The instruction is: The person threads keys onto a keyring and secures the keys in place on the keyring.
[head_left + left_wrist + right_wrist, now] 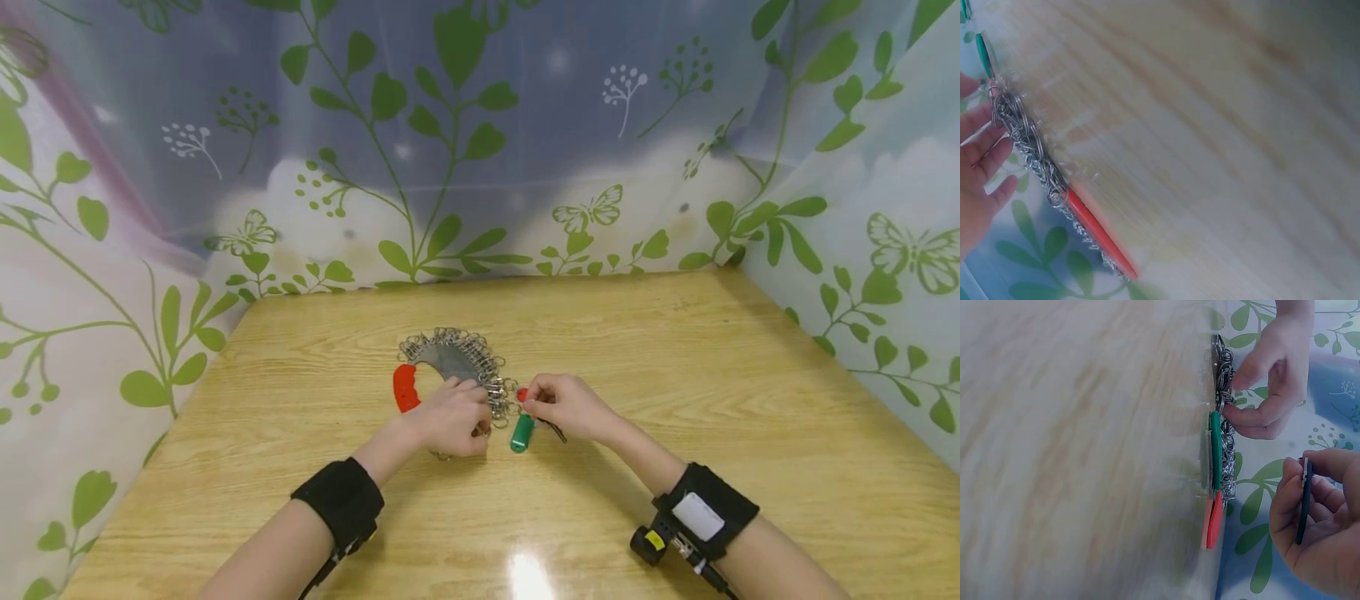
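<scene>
On the table, a curved bunch of silver metal key rings point(480, 354) lies around a grey crescent-shaped piece point(450, 360). A large red tag point(406, 387) sits at its left end. My left hand point(456, 417) rests over the near side of the bunch, its fingertips touching rings in the left wrist view. Close to the right end lie a green tag point(522, 433) and a small red tag point(522, 394). Just right of these, my right hand point(568, 406) pinches a thin dark tag point(1304, 503), seen edge-on. My palm partly hides it in the head view.
The wood-grain table point(675, 350) extends on all sides of the bunch. A leaf-patterned curtain point(480, 167) stands along its back and sides. Black bands with small cameras point(647, 546) are strapped to both wrists.
</scene>
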